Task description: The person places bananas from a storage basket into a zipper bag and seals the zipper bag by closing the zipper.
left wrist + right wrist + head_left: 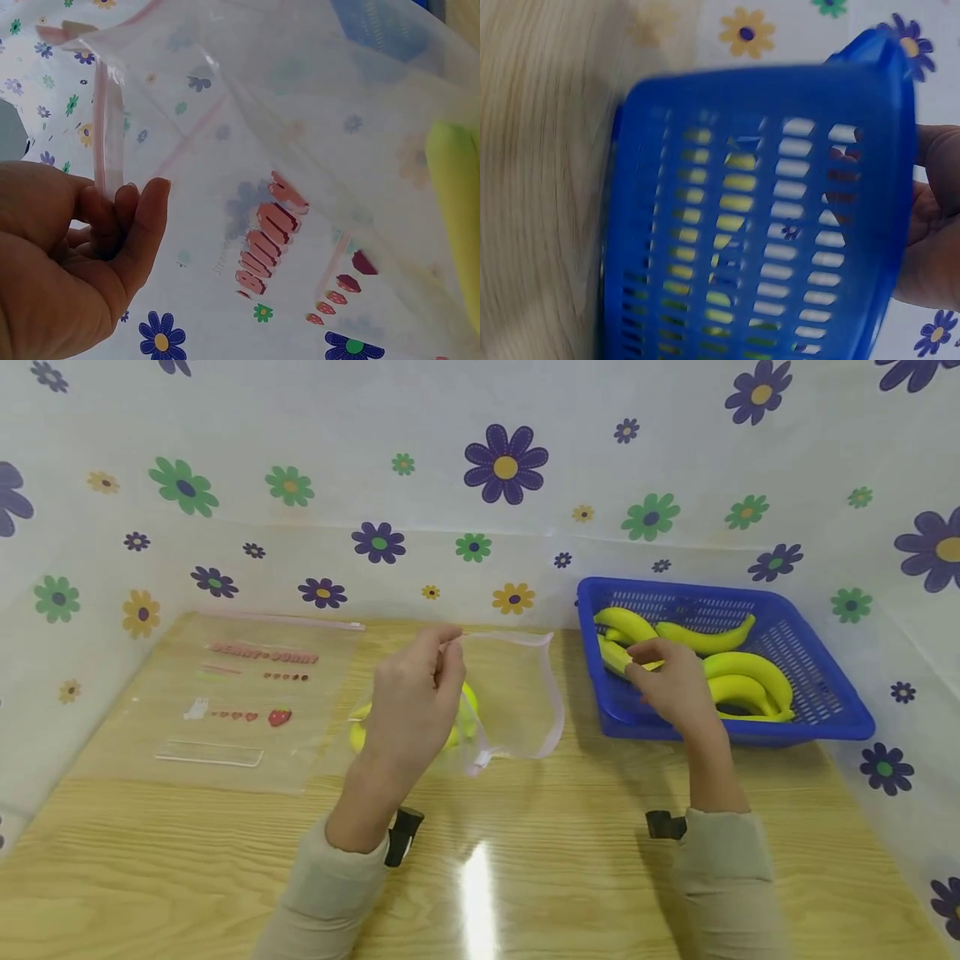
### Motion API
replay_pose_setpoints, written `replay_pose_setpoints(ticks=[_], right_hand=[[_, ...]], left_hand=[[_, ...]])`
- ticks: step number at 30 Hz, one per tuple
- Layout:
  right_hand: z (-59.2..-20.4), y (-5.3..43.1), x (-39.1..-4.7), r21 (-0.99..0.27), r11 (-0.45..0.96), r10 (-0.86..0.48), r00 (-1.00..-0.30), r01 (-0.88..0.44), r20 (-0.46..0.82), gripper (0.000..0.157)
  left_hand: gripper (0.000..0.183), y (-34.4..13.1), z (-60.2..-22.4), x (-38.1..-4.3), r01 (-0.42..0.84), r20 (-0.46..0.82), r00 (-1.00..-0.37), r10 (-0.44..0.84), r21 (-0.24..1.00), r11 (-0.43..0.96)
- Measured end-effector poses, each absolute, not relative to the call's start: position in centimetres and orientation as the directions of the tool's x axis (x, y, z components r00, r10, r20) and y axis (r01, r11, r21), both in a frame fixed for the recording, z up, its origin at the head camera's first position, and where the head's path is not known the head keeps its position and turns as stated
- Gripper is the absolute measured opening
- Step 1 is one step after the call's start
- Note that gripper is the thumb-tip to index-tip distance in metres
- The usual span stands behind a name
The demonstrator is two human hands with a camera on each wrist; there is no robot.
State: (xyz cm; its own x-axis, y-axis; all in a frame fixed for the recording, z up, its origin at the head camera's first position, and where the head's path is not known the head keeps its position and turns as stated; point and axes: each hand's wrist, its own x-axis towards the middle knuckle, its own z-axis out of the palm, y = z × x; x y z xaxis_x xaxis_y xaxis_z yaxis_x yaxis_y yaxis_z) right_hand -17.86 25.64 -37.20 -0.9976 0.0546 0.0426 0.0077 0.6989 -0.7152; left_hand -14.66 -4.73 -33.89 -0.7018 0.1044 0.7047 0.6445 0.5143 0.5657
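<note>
My left hand pinches the pink-edged mouth of a clear zip bag, which stands open toward the right. Inside the bag is yellow banana, largely hidden behind that hand in the head view. The left wrist view has my left fingers curled at the zip edge, with red printing on the film beside them. Over the near left part of a blue basket, my right hand reaches in with thumb and fingers apart, just above a banana. The basket wall partly hides those fingers in the right wrist view.
Several more bananas lie in the basket. At the left, a second clear zip bag with strawberry and rabbit prints lies flat on the wooden table. A flower-patterned white cloth rises behind and along both sides.
</note>
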Motion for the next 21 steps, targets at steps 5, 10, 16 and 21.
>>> replay_pose_setpoints(ticks=[5,10,16,21], right_hand=[[-37.7,27.2,-20.4,-0.542,0.84,-0.018,-0.995,0.036,-0.094,0.052],[-39.3,27.5,-22.4,-0.385,0.92,-0.038,-0.962,0.072,-0.27,0.07],[-39.9,26.8,-22.9,-0.282,0.951,0.027,-0.947,0.123,-0.32,0.071],[-39.7,26.2,-23.3,-0.254,0.958,0.042,-0.938,0.136,-0.345,0.069]], left_hand=[[0.017,-4.5,-33.8,-14.6,0.641,0.695,-0.71,0.111,0.573,0.511],[0.018,-4.5,-33.9,-14.6,0.629,0.678,-0.727,0.111,0.591,0.505],[0.018,-4.5,-34.0,-14.7,0.628,0.674,-0.73,0.112,0.596,0.501],[0.018,-4.6,-34.1,-14.9,0.638,0.681,-0.722,0.124,0.585,0.501]])
